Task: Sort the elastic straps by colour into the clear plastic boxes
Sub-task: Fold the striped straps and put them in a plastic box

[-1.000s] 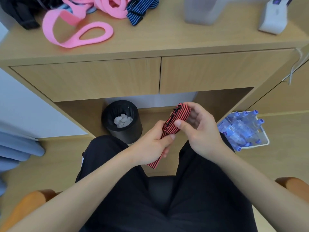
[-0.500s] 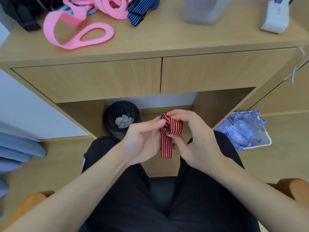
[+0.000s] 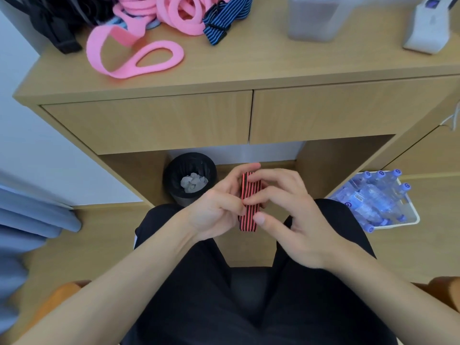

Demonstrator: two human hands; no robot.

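A red strap with black stripes is folded into a short flat bundle over my lap. My left hand grips its left side with curled fingers. My right hand pinches it from the right, thumb on the lower part and fingers across the top. On the desk lie a pile of pink straps, a blue striped strap and black straps. A clear plastic box stands at the back right of the desk.
The wooden desk has two shut drawers. Under it stands a black bin with crumpled paper. A white tray of water bottles sits on the floor at right. A white device stands at the desk's far right.
The long red strap hanging between my hands has been rolled and folded into a compact bundle. Both hands stayed over my lap, and the view tilted up to show more of the desk.
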